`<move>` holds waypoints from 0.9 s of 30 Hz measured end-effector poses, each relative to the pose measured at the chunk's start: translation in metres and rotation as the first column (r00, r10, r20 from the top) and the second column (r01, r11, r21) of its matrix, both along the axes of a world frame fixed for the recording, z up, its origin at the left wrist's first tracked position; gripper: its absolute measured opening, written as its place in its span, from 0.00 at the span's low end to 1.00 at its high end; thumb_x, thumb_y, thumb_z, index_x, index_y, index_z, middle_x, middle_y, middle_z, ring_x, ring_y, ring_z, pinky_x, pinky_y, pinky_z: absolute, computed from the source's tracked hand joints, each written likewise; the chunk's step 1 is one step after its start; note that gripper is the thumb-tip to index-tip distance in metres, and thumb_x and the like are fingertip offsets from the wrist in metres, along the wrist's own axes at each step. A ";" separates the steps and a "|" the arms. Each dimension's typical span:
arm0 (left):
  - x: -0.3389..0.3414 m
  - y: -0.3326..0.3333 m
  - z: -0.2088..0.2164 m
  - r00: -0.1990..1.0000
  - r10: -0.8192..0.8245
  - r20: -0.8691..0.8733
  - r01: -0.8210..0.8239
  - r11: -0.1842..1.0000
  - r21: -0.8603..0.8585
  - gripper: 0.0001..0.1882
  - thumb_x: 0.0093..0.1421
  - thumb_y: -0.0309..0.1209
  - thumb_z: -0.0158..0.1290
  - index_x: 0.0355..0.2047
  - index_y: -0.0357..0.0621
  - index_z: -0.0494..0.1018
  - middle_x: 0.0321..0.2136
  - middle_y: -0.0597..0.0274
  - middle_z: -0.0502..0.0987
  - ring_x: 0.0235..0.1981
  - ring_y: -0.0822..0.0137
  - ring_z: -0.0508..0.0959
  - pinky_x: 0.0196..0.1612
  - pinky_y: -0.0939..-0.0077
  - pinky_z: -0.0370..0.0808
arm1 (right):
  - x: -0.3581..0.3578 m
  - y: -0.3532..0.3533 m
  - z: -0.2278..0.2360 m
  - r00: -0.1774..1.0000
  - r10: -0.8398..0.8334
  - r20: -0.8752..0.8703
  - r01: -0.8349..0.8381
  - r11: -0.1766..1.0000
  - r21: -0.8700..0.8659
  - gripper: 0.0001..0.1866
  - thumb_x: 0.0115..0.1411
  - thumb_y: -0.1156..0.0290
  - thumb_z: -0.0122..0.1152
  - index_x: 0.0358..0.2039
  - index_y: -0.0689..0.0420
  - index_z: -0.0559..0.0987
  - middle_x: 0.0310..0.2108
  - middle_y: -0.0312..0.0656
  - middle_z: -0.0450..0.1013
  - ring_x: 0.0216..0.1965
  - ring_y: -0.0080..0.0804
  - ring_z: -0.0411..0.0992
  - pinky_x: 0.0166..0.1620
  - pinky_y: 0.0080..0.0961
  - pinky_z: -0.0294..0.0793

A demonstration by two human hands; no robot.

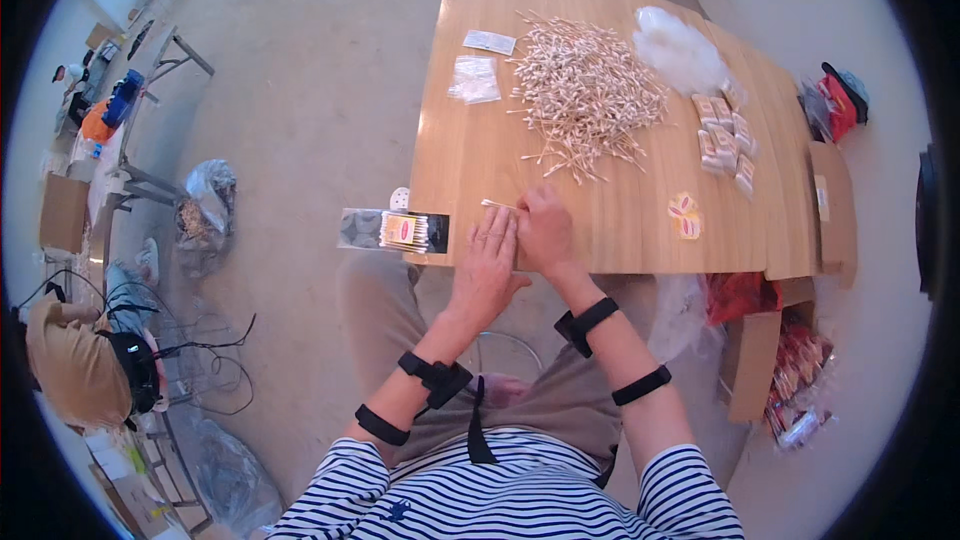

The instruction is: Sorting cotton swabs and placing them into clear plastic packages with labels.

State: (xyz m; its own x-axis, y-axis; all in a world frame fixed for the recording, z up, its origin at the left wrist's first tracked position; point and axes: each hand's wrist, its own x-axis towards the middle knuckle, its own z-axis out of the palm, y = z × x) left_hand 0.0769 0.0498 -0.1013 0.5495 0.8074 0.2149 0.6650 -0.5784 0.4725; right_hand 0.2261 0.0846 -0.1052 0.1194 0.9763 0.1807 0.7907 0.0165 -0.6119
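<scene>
At the near edge of the wooden table, my left hand lies with its fingers stretched out on the tabletop, beside my right hand. The fingers of my right hand are curled in, and the white tips of cotton swabs stick out to their left. How many swabs are in that grip is hidden. Left of my hands, a flat bundle of cotton swabs with a yellow-and-red label rests on a dark and clear sleeve at the table corner. A big heap of loose cotton swabs spreads farther back.
Several filled swab packs and a pile of clear plastic bags occupy the table's right side. Loose printed labels lie nearer me. Clear sleeves sit at back left. A cardboard box stands below the right edge.
</scene>
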 end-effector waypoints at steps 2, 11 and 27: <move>0.002 0.003 -0.008 1.000 0.009 0.016 -0.010 1.000 0.014 0.53 0.41 0.42 0.71 0.64 0.30 0.59 0.67 0.43 0.58 0.70 0.48 0.55 0.71 0.51 0.52 | -0.008 -0.007 -0.002 1.000 -0.014 -0.009 0.014 1.000 0.000 0.03 0.56 0.75 0.57 0.31 0.59 0.78 0.36 0.50 0.72 0.40 0.52 0.73 0.41 0.44 0.75; 0.005 0.007 -0.008 0.998 0.008 -0.063 -0.009 1.000 -0.025 0.56 0.41 0.45 0.71 0.66 0.34 0.56 0.69 0.46 0.55 0.72 0.49 0.52 0.71 0.48 0.49 | 0.061 0.022 0.006 0.940 -0.267 0.213 0.251 0.963 0.102 0.04 0.54 0.72 0.60 0.29 0.58 0.79 0.35 0.49 0.74 0.39 0.51 0.75 0.40 0.46 0.75; 0.007 0.007 -0.003 0.995 0.026 -0.101 -0.030 0.999 -0.039 0.55 0.40 0.41 0.71 0.67 0.38 0.57 0.69 0.52 0.55 0.72 0.53 0.51 0.71 0.44 0.46 | 0.102 0.044 0.012 0.918 -0.315 0.240 0.293 0.948 0.125 0.05 0.53 0.70 0.59 0.26 0.57 0.78 0.32 0.48 0.74 0.35 0.50 0.75 0.38 0.46 0.74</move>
State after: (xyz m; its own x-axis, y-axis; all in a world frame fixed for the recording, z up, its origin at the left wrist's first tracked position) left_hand 0.0839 0.0573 -0.1043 0.5436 0.8298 0.1266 0.7261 -0.5405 0.4251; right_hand 0.3285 0.1290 -0.0929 0.3472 0.8797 0.3250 0.8941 -0.2061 -0.3976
